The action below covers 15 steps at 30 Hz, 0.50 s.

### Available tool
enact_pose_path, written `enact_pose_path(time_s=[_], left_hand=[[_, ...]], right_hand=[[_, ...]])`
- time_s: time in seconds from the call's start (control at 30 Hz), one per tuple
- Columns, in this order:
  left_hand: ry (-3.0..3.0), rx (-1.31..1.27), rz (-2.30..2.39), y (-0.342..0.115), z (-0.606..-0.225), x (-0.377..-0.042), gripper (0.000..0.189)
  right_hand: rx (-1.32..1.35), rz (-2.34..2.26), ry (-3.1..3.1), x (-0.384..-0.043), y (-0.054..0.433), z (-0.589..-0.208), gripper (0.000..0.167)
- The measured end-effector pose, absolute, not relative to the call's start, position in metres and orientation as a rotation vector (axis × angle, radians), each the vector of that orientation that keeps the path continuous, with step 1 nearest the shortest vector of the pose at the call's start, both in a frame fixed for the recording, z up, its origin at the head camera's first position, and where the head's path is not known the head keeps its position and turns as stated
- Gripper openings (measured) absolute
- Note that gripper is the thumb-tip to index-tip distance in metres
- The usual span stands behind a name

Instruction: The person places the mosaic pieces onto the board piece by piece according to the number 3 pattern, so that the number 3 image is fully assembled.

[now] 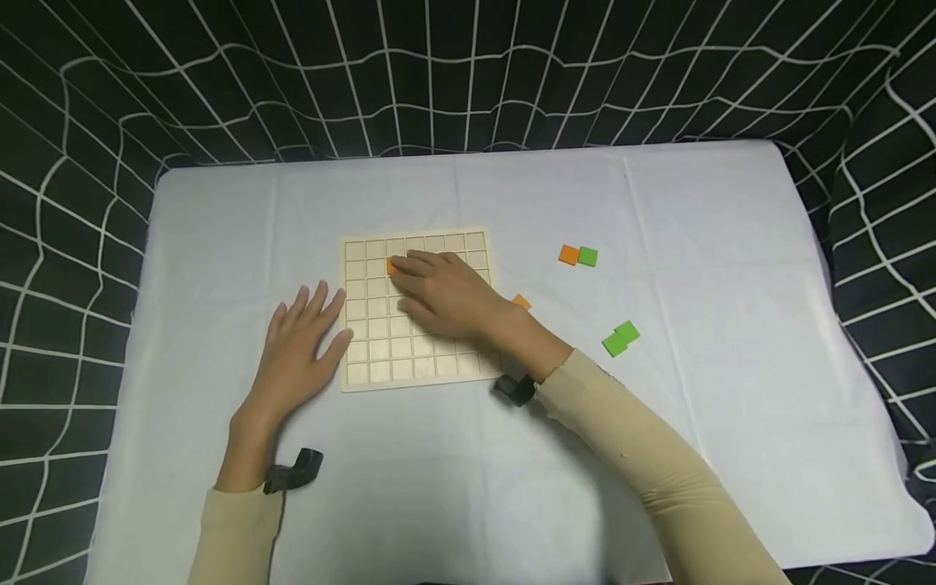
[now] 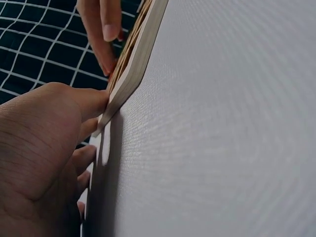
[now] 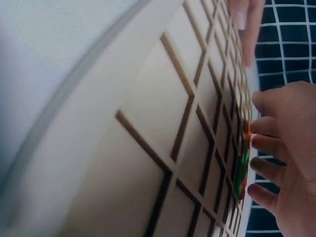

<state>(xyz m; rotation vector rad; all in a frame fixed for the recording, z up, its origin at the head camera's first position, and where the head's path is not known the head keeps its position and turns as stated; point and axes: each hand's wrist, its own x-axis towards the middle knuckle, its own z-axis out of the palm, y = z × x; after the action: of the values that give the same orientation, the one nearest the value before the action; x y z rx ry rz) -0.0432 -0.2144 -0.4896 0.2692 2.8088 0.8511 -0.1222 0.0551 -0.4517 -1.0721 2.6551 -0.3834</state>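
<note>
A pale wooden grid board [image 1: 380,348] with square recesses lies on the white table. My right hand [image 1: 448,294] reaches over its upper half, fingers extended, with the fingertips at an orange square tile [image 1: 391,266] in the grid. In the right wrist view, something green [image 3: 241,168] shows below these fingertips, beside the orange tile [image 3: 247,129]; the back of the hand hides it from the head view. My left hand [image 1: 301,353] rests with spread fingers at the board's left side. Its thumb and index finger touch the board's edge [image 2: 129,79] there.
Right of the board lie an orange tile [image 1: 569,254] touching a green tile [image 1: 588,257], and two overlapping green tiles [image 1: 621,339]. Another orange tile [image 1: 521,301] peeks out beside the right wrist. Dark cloth with a white grid [image 1: 468,81] surrounds the table.
</note>
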Motion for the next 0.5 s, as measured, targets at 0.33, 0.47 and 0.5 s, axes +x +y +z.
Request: enact_pose_path(time_s=[0.33, 0.47, 0.5], left_hand=[[2.809, 0.268, 0.848, -0.214, -0.488, -0.042, 0.063], [2.802, 0.268, 0.862, -0.213, -0.487, -0.041, 0.064], [2.803, 0.272, 0.865, -0.213, -0.487, -0.041, 0.063]], right_hand=[[-0.884, -0.697, 2.711, -0.119, 0.094, -0.438, 0.039], [-0.797, -0.763, 2.764, -0.11, 0.125, -0.437, 0.036], [-0.772, -0.766, 2.777, -0.106, 0.132, -0.438, 0.036]])
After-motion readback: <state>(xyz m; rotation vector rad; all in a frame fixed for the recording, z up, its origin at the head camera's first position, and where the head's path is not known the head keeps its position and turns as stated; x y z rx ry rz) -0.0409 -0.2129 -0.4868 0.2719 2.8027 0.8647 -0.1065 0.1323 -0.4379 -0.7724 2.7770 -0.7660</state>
